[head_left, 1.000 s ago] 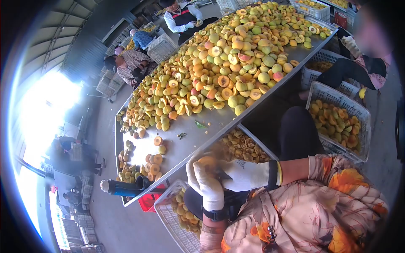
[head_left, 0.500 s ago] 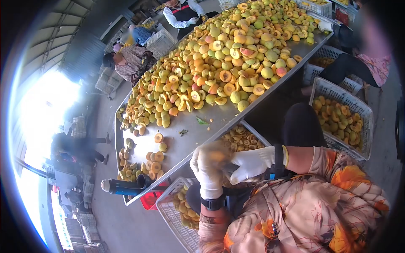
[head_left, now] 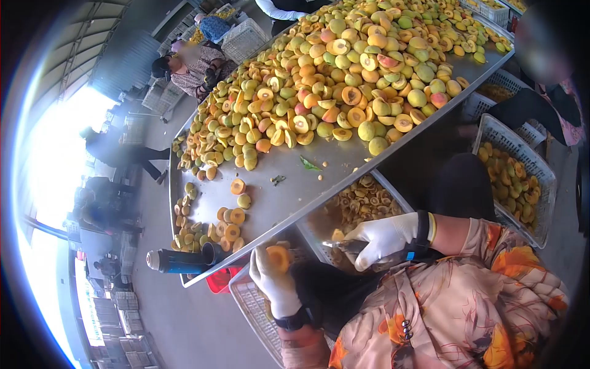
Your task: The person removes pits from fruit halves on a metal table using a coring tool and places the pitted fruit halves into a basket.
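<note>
My left hand (head_left: 274, 284), in a white glove, is closed around a peach half (head_left: 279, 258) whose orange cut face shows. It is over a white crate (head_left: 249, 307) beside the table's near edge. My right hand (head_left: 382, 238), also gloved in white, grips a dark-handled tool (head_left: 335, 244) with a short metal tip. A small yellow-orange piece (head_left: 337, 235) is at that tip; whether it touches it I cannot tell. Below the tool, a bin (head_left: 319, 241) contains many brownish pits and scraps (head_left: 367, 200).
A metal table (head_left: 270, 200) bears a large heap of peaches, many halved (head_left: 332, 92). A blue bottle (head_left: 178, 261) lies at its left corner, above a red container (head_left: 222, 280). At right stands a crate of peach halves (head_left: 510, 178). Other people (head_left: 193, 71) sit around the table.
My hands were together over the bin and have parted. The left hand has moved left with the peach half; the right stays over the bin with the tool. The view has shifted slightly.
</note>
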A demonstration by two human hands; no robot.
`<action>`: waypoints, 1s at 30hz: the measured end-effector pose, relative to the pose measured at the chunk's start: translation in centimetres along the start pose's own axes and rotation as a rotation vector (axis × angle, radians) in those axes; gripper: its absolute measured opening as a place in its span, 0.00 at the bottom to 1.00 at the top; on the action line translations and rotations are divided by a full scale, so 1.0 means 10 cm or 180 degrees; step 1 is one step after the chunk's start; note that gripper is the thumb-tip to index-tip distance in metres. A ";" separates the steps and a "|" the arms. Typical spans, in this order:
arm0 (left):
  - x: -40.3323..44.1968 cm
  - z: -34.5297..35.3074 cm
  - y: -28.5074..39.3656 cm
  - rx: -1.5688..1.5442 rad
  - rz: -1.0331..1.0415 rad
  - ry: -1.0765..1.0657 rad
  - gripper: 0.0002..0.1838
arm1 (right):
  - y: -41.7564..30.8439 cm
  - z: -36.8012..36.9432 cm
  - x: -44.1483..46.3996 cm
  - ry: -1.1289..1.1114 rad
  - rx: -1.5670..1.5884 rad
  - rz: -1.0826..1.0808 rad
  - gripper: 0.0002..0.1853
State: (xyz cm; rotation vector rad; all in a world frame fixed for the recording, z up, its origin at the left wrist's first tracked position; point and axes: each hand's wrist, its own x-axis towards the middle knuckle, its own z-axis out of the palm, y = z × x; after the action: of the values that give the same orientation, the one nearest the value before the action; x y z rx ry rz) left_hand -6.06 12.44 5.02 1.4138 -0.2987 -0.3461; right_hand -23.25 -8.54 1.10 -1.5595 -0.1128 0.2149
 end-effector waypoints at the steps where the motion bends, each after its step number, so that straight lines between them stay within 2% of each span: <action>1: 0.03 -0.29 -0.02 0.0677 0.0193 0.0113 0.19 | 0.21 -0.06 0.05 0.0473 -0.0997 -0.0446 0.19; 3: 0.23 -0.82 -0.14 0.2670 0.0514 -0.0127 0.19 | 0.03 -0.20 -0.01 0.0108 -0.1109 0.0974 0.23; 4: 0.36 -0.89 -0.15 0.3061 0.0648 0.0034 0.19 | -0.08 -0.24 0.02 -0.0008 -0.0748 0.1564 0.25; 5: 0.50 -0.91 -0.14 0.3446 0.0789 0.0193 0.19 | -0.14 -0.23 0.05 0.0024 -0.0657 0.1788 0.26; 7: 0.97 -0.97 -0.22 0.3826 0.1088 0.0260 0.20 | 0.40 -0.15 0.14 0.0406 -0.1320 0.0810 0.28; 8: 1.31 -0.97 -0.30 0.3813 0.1251 0.0175 0.20 | 0.37 -0.17 0.16 0.0301 -0.1325 0.0834 0.30; 10: 2.00 -0.86 -0.43 0.3988 0.1205 0.0081 0.24 | 0.58 -0.17 0.17 0.0233 -0.1361 0.0957 0.28; 11: 2.32 -0.81 -0.51 0.4069 0.0928 0.0124 0.30 | 0.74 -0.14 0.17 0.0337 -0.1463 0.0952 0.26; 13: 2.98 -0.84 -0.81 0.4184 0.0798 0.0273 0.37 | 0.66 -0.21 0.16 0.0207 -0.1307 0.1135 0.23; 14: 3.18 -0.83 -0.89 0.4253 0.0636 0.0302 0.39 | 0.81 -0.20 0.15 0.0336 -0.1395 0.0783 0.21; 15: 3.35 -0.80 -0.95 0.4323 0.0469 0.0318 0.40 | 0.75 -0.25 0.15 0.0176 -0.1388 0.0982 0.21; 16: 3.50 -0.77 -1.03 0.4394 0.0297 0.0324 0.42 | 0.78 -0.29 0.16 0.0132 -0.1468 0.0841 0.20; 19: 3.74 -0.75 -1.28 0.4280 0.0113 -0.0088 0.46 | 0.91 -0.34 0.13 0.0192 -0.1566 0.0430 0.18; 23: 3.59 -0.53 -1.33 0.4355 0.0192 -0.0316 0.36 | 0.81 -0.36 0.20 0.0412 -0.1317 0.0490 0.17; 24: 3.43 -0.43 -1.29 0.4203 0.0647 -0.0312 0.28 | 0.67 -0.38 0.22 0.0516 -0.1209 0.0653 0.18; 25: 3.27 -0.32 -1.25 0.3694 0.0586 -0.0370 0.26 | 0.56 -0.40 0.23 0.0621 -0.1104 0.0819 0.18; 27: 2.88 -0.08 -1.10 0.2660 0.0444 -0.0463 0.24 | 0.53 -0.39 0.21 0.1041 -0.1102 0.0636 0.17; 28: 2.57 0.09 -0.92 0.1670 0.0282 -0.0744 0.21 | 0.58 -0.39 0.23 0.1173 -0.1093 0.0510 0.16; 30: 2.02 0.32 -0.65 0.0820 -0.0033 -0.0995 0.24 | 0.48 -0.35 0.22 0.1415 -0.1152 0.0331 0.16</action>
State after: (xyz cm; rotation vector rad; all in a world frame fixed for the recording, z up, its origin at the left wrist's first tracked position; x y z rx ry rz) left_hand 10.70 0.51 -1.03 1.6136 -0.6085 -0.5539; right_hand -20.69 -11.54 -3.88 -1.9392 0.2940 -0.0807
